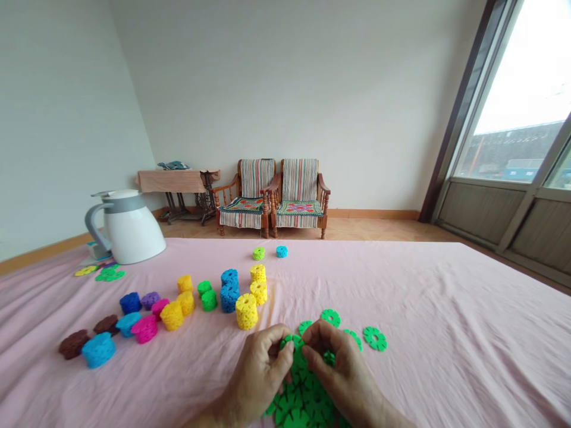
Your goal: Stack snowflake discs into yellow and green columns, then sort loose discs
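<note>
Just above the table, my left hand (263, 362) is closed, with thumb and fingers pinching a green notched snowflake disc (292, 341). My right hand (341, 365) is closed too, its fingertips at that disc's right edge; whether it grips further discs is hidden. Beneath both hands lies a loose pile of green snowflake discs (298, 410). Past my fingers, several single green discs lie flat, among them one green disc (331, 317) ahead and another green disc (375, 339) to the right.
Yellow stacks (247, 312), blue stacks (229, 297), green stacks (209, 299), pink stacks (144, 328) and brown stacks (74, 344) of discs stand to the left on the pink tablecloth (446, 333). A white jug (135, 232) stands at the far left. Two wooden chairs (300, 193) are beyond.
</note>
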`<state>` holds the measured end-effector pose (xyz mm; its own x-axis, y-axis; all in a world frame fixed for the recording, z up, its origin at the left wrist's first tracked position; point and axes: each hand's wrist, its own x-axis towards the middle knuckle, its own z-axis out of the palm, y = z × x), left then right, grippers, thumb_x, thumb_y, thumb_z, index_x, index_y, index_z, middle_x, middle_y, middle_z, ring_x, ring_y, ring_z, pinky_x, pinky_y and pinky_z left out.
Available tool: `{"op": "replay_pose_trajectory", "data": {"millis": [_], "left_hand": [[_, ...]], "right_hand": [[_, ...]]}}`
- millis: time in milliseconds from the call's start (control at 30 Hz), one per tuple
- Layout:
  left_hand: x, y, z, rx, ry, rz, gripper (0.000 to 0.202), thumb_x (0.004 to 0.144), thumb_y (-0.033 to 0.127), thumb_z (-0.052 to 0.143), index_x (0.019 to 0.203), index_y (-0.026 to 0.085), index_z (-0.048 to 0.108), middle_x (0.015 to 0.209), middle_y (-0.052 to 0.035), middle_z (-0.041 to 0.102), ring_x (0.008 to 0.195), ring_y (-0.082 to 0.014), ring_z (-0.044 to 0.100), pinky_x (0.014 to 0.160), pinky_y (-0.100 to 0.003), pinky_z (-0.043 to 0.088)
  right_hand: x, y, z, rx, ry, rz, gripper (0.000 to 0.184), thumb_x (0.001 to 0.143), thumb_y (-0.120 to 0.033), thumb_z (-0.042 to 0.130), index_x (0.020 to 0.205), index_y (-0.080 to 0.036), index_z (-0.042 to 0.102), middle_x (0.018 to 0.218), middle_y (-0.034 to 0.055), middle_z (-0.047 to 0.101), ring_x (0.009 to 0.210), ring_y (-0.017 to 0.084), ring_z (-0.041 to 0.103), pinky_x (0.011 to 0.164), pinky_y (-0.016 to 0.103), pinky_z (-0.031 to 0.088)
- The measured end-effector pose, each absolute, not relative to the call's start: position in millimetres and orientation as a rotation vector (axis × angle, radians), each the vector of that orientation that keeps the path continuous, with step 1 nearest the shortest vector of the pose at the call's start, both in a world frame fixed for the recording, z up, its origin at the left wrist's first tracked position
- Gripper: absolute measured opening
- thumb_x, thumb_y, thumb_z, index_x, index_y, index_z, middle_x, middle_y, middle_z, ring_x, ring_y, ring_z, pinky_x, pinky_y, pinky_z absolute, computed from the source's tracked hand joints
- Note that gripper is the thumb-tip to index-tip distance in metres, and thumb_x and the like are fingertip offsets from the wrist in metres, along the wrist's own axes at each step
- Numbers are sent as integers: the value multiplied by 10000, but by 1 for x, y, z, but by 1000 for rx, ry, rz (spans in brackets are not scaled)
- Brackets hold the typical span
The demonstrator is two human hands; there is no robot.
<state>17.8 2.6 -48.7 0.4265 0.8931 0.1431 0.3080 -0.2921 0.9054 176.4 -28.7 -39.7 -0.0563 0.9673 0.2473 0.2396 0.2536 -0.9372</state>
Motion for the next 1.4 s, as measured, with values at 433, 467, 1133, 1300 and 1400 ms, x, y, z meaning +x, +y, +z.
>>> {"op": "replay_pose_trajectory", "data": {"millis": [433, 467, 1133, 1300, 1400], "left_hand": [[-1, 16, -40, 1922, 1085, 860, 281, 883, 370, 435, 943, 133, 574, 554, 20, 561, 452, -99, 557, 415, -162, 415], [-1, 15, -41, 1922, 1084, 860, 280, 883, 370, 437, 937, 133, 576, 553, 22, 556, 456, -101, 560, 415, -162, 415], [-20, 23, -14, 2024, 1176, 648, 201, 796, 210, 404, 857, 158, 589, 537, 64, 430, 460, -92, 468, 452, -186, 353], [-53, 28, 7, 2428, 1231, 307, 202, 708, 87, 382, 635, 174, 550, 647, 36, 570, 654, -118, 536, 607, -214, 349], [-64, 29, 11, 2539, 1265, 143, 208, 725, 94, 374, 639, 181, 542, 647, 36, 568, 668, -127, 531, 626, -231, 334]], "right_hand": [[200, -14, -47, -1392, -1493, 618, 135, 814, -278, 493, 748, -184, 564, 650, -2, 582, 623, 141, 532, 582, 246, 403], [201, -14, -48, -1396, -1499, 608, 135, 815, -277, 491, 750, -184, 564, 651, -2, 585, 624, 141, 535, 583, 246, 405], [209, -14, -45, -1362, -1706, 529, 151, 835, -236, 449, 822, -192, 593, 710, -3, 589, 671, 131, 547, 638, 247, 421], [212, -29, -23, -1267, -2035, 699, 294, 735, -258, 609, 1028, -227, 603, 983, 34, 584, 939, 178, 529, 832, 309, 413], [214, -34, -14, -1293, -2190, 747, 518, 660, -258, 677, 1163, -258, 556, 1099, 48, 543, 1037, 213, 478, 896, 353, 384]]}}
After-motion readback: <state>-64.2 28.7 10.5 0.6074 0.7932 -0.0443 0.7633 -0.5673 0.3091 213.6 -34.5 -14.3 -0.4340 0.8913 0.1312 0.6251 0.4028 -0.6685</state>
